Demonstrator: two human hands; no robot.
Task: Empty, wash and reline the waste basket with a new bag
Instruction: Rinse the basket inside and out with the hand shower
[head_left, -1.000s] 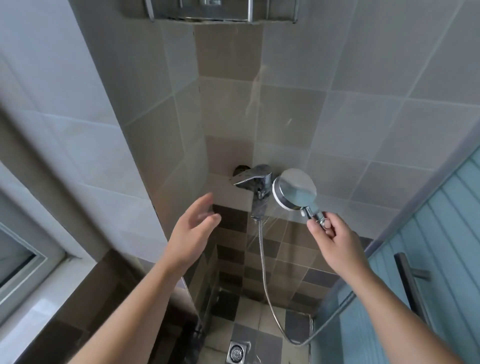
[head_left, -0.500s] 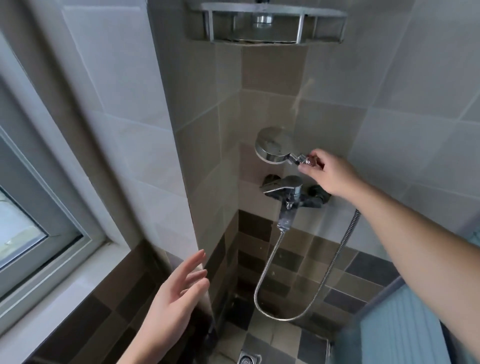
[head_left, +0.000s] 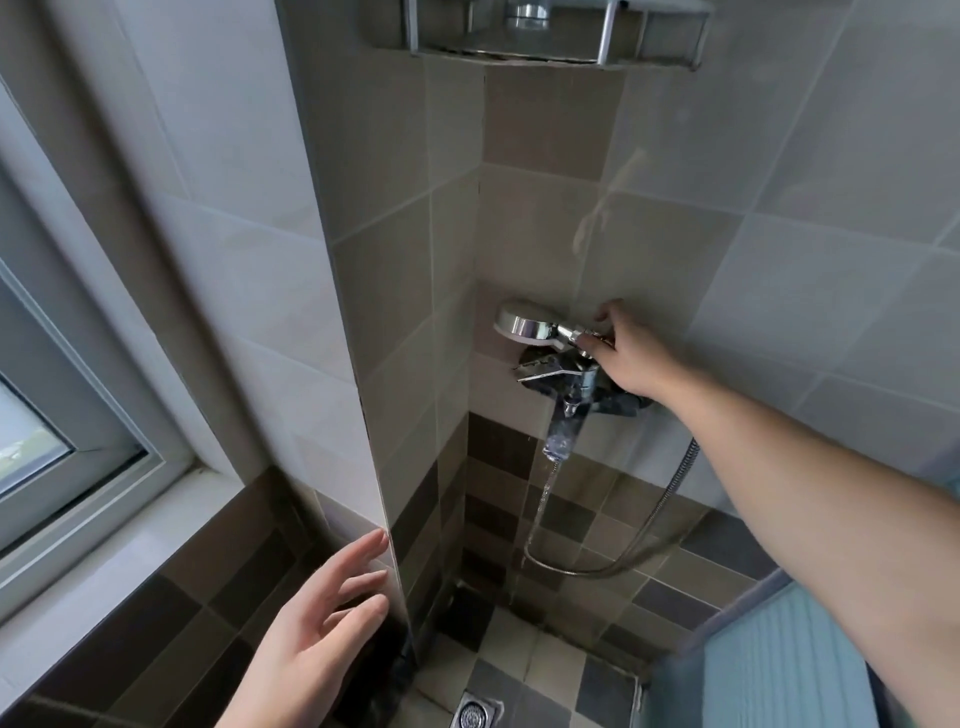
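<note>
The waste basket is not visible in the head view. Shower head (head_left: 524, 325): chrome, positioned just above the wall mixer tap (head_left: 566, 379); its handle is pinched by the curled fingers of the right hand (head_left: 626, 353). Water runs from the tap spout down toward the tiled floor (head_left: 519, 660). Metal hose (head_left: 654, 519): hangs in a loop below the tap. Left hand (head_left: 317, 639): fingers extended and relaxed, holding nothing, near the tiled wall corner (head_left: 384, 493). Floor drain (head_left: 474, 714): at bottom edge
</note>
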